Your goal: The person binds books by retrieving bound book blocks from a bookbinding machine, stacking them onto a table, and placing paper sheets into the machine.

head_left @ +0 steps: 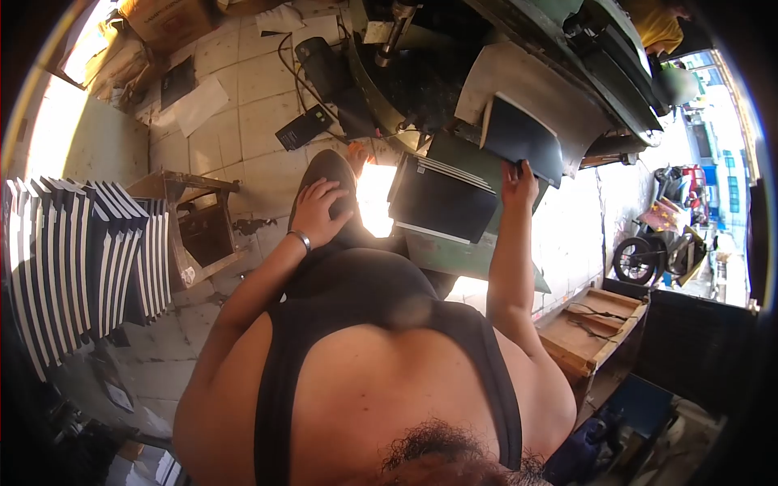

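My right hand (520, 183) is closed on the lower edge of a dark hardcover book (520, 136). That book lies against a light sheet on the machine's bed (506, 81). Just left of this hand, a short stack of dark books (444, 198) with pale page edges rests on a green surface (454, 253). My left hand (322, 209), with a bracelet at the wrist, lies on my raised knee. Its fingers are spread and hold nothing.
Long rows of dark books (81, 259) stand at the left beside a wooden stool (207, 223). A black box (304, 128) and papers (201, 105) lie on the tiled floor. At right are a wooden tray (596, 324) and a parked motorcycle (648, 255). Another person's yellow sleeve (655, 28) shows at top right.
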The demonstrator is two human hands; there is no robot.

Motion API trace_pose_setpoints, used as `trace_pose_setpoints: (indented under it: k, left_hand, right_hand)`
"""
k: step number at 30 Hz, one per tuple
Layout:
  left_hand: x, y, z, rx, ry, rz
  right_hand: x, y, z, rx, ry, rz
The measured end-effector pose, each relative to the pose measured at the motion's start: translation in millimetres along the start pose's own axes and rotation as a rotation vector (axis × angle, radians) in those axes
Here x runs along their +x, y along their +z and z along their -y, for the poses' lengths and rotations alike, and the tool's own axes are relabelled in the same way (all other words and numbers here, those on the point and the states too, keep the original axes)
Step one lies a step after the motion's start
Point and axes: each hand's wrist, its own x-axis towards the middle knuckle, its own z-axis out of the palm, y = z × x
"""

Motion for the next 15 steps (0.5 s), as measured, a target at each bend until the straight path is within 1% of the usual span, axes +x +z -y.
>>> trace_pose_setpoints:
  k: [1,4,7,8,9,11,12,13,15]
  left_hand:
    - [-0.3,1.7,1.5,0.005,-0.003,-0.004]
    - [0.6,5.3,2.9,0.027,-0.007,-0.018]
    - [1.8,7.0,3.1,0.062,-0.031,-0.005]
    - [1.9,7.8,2.8,0.074,-0.043,0.002]
    - [1.1,9.4,3.5,0.064,-0.037,-0.006]
    - [0.5,11.4,5.9,0.045,-0.03,-0.031]
    - [0.6,12.1,5.2,0.049,-0.036,-0.028]
    - [1.2,11.7,4.3,0.054,-0.042,-0.027]
    - [0.5,9.7,5.2,0.054,-0.044,-0.03]
  right_hand:
    - [-27.2,3.3,12.3,-0.092,-0.04,0.021]
    - [-80.1,-0.9,53.1,-0.412,-0.105,0.259]
    - [-103.1,1.6,87.8,-0.87,-0.382,0.371]
    - [-108.3,6.7,94.4,-0.973,-0.488,0.394]
    - [-117.1,14.2,100.8,-1.053,-0.521,0.407]
    - [-131.5,30.9,104.8,-1.212,-0.591,0.444]
    - [-130.5,32.5,99.4,-1.282,-0.598,0.521]
    - [-132.7,39.8,94.6,-1.378,-0.541,0.599]
    - [-126.9,42.1,68.6,-1.581,-0.657,0.732]
